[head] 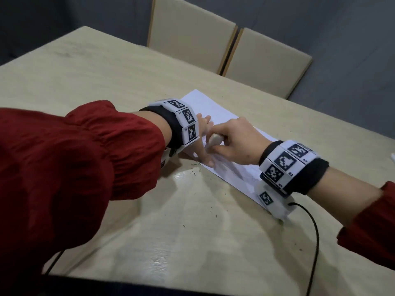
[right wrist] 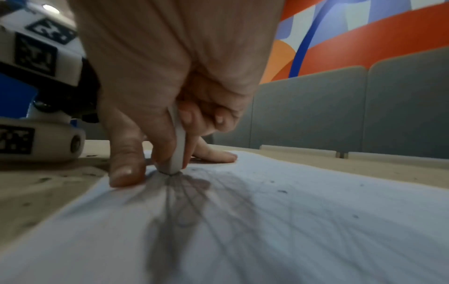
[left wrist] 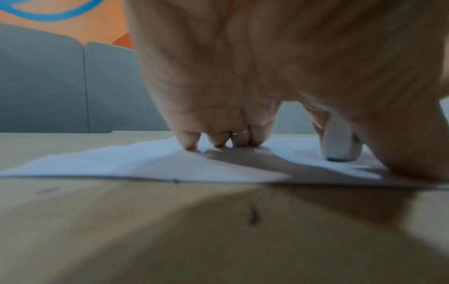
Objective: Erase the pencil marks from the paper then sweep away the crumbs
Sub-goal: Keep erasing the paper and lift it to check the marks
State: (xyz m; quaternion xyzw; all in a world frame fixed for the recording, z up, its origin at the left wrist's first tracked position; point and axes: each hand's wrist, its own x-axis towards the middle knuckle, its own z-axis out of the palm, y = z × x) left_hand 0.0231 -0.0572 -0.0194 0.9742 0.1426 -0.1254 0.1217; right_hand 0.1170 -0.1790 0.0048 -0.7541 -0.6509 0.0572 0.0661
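A person in loose red sleeves (head: 74, 159) leans over a pale wood-grain table (head: 106, 77). The left hand (head: 204, 133) lies spread, with straight fingertips (left wrist: 189, 143) and thumb pressing down a white sheet of paper (head: 218, 112); a thin ring (left wrist: 239, 132) shows on one finger. Just right of it, nearly touching, the right hand (head: 235, 142) pinches a small white block eraser (head: 213, 141) between thumb and curled fingers, standing it upright with its lower end on the sheet, as the right wrist view shows. Faint grey pencil marks (right wrist: 187, 201) run across the paper nearer the camera from the eraser's tip. Dark eraser crumbs (head: 195, 169) dot the table along the paper's near edge, with a few specks on the sheet itself. Both wrists carry white bands of black-and-white square code markers (head: 189, 124); tiny characters beside them are too small to read. A black cable (head: 314, 242) trails from the right wrist unit. Two beige upholstered chairs (head: 192, 37) stand at the table's far side before grey partition panels (right wrist: 364, 107) and an orange, blue and white mural (right wrist: 364, 28).
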